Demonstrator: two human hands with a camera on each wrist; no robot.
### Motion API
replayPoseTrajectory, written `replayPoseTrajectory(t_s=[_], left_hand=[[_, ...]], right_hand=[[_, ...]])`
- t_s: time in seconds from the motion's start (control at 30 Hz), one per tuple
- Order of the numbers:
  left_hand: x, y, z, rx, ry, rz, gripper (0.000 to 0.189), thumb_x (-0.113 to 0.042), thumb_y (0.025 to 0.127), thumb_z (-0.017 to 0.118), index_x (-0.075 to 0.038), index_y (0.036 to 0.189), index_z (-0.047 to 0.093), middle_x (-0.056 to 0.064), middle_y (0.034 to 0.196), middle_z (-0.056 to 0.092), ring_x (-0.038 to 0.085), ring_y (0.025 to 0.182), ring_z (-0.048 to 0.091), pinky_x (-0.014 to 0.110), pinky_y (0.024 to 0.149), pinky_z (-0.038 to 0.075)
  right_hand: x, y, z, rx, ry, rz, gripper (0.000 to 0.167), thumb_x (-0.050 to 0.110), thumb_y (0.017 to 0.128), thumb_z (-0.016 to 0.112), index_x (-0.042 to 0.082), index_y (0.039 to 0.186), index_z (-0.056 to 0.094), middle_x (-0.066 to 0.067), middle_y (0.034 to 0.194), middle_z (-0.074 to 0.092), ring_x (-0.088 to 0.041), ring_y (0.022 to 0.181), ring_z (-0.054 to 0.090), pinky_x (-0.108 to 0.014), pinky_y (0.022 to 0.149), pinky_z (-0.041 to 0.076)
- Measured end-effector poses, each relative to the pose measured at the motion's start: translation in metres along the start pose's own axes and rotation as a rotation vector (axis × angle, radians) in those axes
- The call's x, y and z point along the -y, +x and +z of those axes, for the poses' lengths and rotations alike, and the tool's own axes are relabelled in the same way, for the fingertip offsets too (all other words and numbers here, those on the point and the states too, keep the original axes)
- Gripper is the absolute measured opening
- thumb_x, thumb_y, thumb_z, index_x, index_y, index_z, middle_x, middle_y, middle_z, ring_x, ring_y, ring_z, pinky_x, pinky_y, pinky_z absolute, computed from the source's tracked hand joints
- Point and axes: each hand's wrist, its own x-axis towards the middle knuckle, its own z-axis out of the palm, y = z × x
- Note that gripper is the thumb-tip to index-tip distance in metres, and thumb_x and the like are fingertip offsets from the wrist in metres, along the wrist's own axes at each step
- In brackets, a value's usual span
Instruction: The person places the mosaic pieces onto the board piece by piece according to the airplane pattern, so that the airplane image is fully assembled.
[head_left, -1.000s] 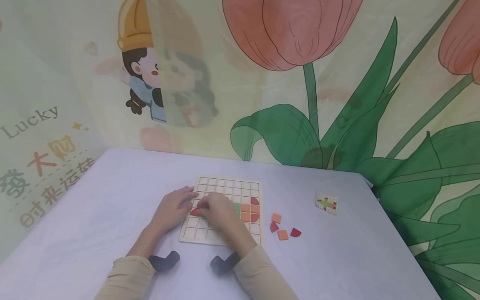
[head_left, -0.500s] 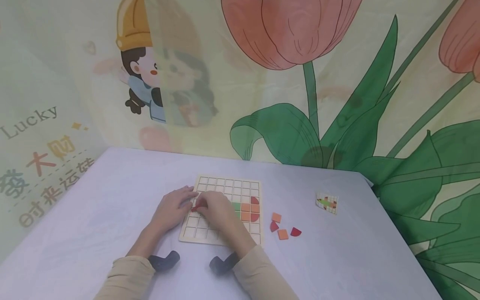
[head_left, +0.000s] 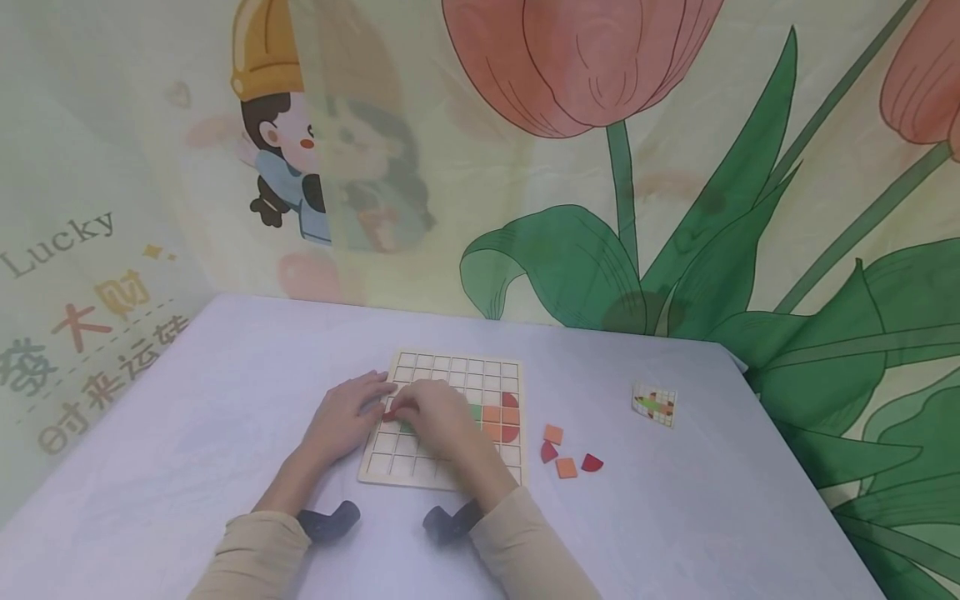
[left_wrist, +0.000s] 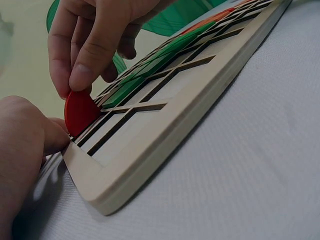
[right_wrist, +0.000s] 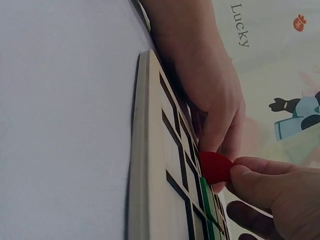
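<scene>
My right hand (head_left: pixel 435 417) pinches a red quarter-circle tile (left_wrist: pixel 81 114) between thumb and fingers. The tile stands on edge at the left side of a wooden grid board (head_left: pixel 382 468), beside a green tile (left_wrist: pixel 122 92). Against that same side lies my left hand (head_left: pixel 343 417), its fingers relaxed and its fingertips at the board's rim, close to the red tile. Toward the right of the grid sit orange square tiles (head_left: pixel 492 432) with a red quarter-circle (head_left: pixel 510 401) above them and another (head_left: pixel 510 434) below. My right hand hides part of the middle rows in the head view.
Right of the board lie loose tiles: two orange squares (head_left: pixel 553 434) and two red quarter-circles (head_left: pixel 592 462). Farther right is a small pattern card (head_left: pixel 655 406) with a coloured grid picture. A white cloth (head_left: pixel 675 517) covers the table, and a printed curtain (head_left: pixel 420 283) hangs behind.
The red tile at the board's left side has gone from lying flatter to standing tilted up in my right fingers, slightly farther up the board. My left hand has stayed in place.
</scene>
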Motion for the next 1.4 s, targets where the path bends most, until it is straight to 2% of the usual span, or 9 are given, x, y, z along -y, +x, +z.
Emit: replayPoseTrajectory(t_s=[0.23,0.4,0.47,0.57,0.7,1.0,1.4], left_hand=[[-0.001,0.001,0.000,-0.008,-0.001,0.005,0.035,-0.017,0.091,0.053,-0.010,0.124,0.062,0.011,0.140,0.053,0.033,0.134,0.044,0.059,0.111,0.030],[-0.001,0.000,0.000,-0.010,0.004,0.002,0.034,-0.021,0.093,0.053,-0.011,0.124,0.062,0.011,0.140,0.053,0.033,0.134,0.044,0.059,0.111,0.030],[-0.001,0.000,0.000,-0.018,0.010,0.011,0.034,-0.022,0.094,0.053,-0.010,0.124,0.062,0.012,0.139,0.053,0.034,0.133,0.044,0.059,0.110,0.030],[-0.002,0.000,-0.001,-0.024,0.014,0.015,0.034,-0.025,0.094,0.053,-0.009,0.123,0.063,0.012,0.138,0.054,0.034,0.132,0.045,0.059,0.110,0.031],[-0.004,0.000,-0.001,-0.013,0.013,0.004,0.035,-0.028,0.094,0.054,-0.010,0.123,0.062,0.011,0.139,0.053,0.033,0.133,0.044,0.057,0.111,0.030],[-0.003,0.001,-0.001,-0.014,0.014,0.014,0.034,-0.026,0.094,0.055,-0.010,0.122,0.063,0.010,0.138,0.054,0.032,0.133,0.045,0.057,0.111,0.030],[-0.001,0.001,-0.001,-0.011,0.016,0.017,0.034,-0.020,0.092,0.056,-0.010,0.123,0.063,0.011,0.139,0.054,0.033,0.133,0.044,0.058,0.111,0.031]], right_hand=[[0.001,0.000,-0.002,-0.001,0.033,0.011,0.011,0.026,0.089,0.065,0.029,0.096,0.074,0.017,0.097,0.070,-0.004,0.104,0.063,-0.026,0.094,0.051],[0.002,0.001,-0.002,0.010,0.022,-0.011,0.012,0.027,0.088,0.066,0.031,0.097,0.074,0.017,0.099,0.070,-0.003,0.106,0.063,-0.025,0.096,0.050],[0.003,0.001,-0.002,0.018,0.027,-0.025,0.012,0.030,0.088,0.066,0.032,0.097,0.074,0.019,0.097,0.070,-0.001,0.101,0.063,-0.023,0.093,0.051],[0.003,0.002,-0.001,0.041,0.049,-0.037,0.012,0.033,0.087,0.067,0.033,0.097,0.074,0.020,0.091,0.069,0.002,0.088,0.062,-0.019,0.082,0.051],[0.003,0.003,0.001,0.078,0.043,-0.051,0.014,0.035,0.086,0.069,0.034,0.100,0.073,0.021,0.085,0.065,0.003,0.074,0.055,-0.016,0.069,0.047],[0.006,0.003,0.007,0.076,-0.091,-0.034,0.026,0.041,0.081,0.073,0.030,0.105,0.070,0.017,0.087,0.064,-0.002,0.078,0.054,-0.019,0.069,0.047],[0.002,0.000,0.009,0.043,-0.103,-0.065,0.025,0.041,0.082,0.072,0.030,0.105,0.072,0.012,0.092,0.061,-0.006,0.086,0.055,-0.021,0.074,0.049]])
